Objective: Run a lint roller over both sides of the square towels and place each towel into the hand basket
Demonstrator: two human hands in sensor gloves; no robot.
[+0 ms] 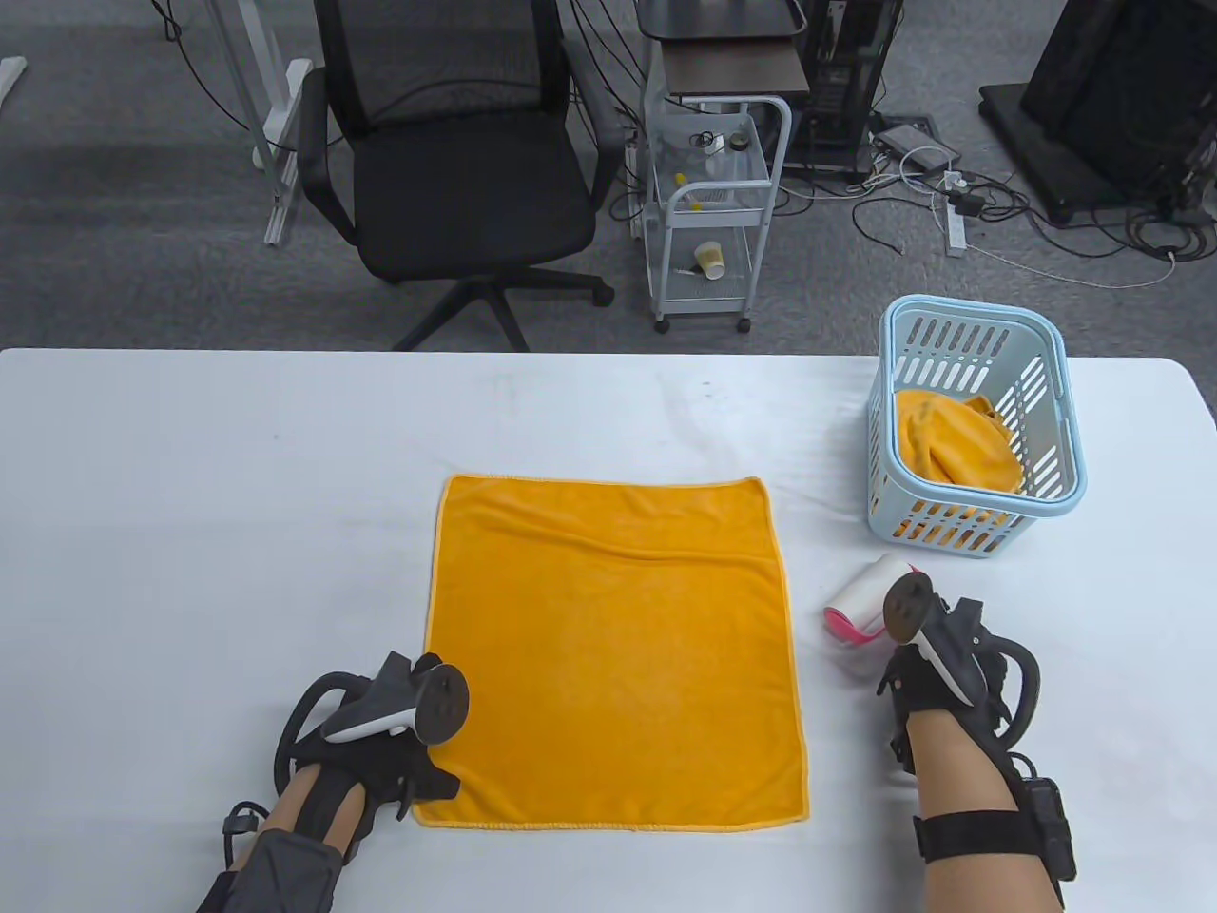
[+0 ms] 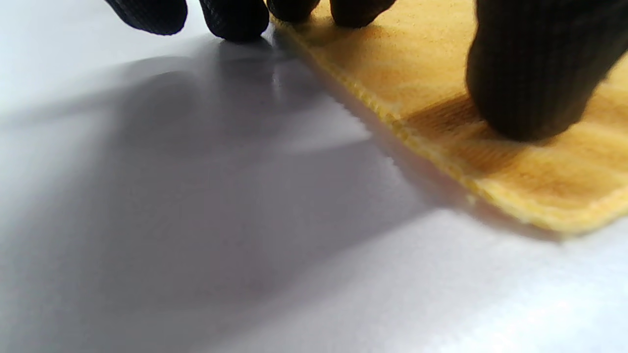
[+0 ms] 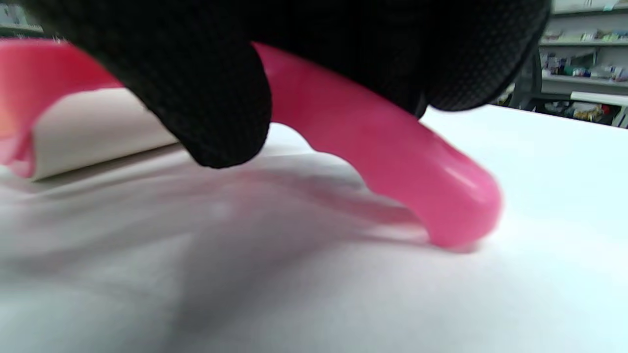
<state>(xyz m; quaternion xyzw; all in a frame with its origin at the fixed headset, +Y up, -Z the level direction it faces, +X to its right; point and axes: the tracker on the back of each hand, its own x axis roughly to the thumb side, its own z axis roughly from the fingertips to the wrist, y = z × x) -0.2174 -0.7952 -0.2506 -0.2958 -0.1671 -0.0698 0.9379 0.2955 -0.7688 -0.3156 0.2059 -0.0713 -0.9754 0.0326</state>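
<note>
Right hand [image 1: 936,666] grips pink lint roller [image 1: 865,601]; orange towel [image 1: 618,656] flat

The orange towel [image 1: 618,647] is napped cloth with a stitched hem, the lint roller [image 1: 860,601] has a glossy pink plastic handle and matt paper roll, and the slotted hand basket [image 1: 1046,409] is smooth pale-blue plastic.

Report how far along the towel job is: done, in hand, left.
Done: one orange towel already lies crumpled in the blue hand basket.
In hand: a second towel lies spread flat on the table; the left hand presses its near left corner, and the right hand grips the pink lint roller, which rests on the table beside the towel.
Left: rolling this towel, then basketing it.
</note>
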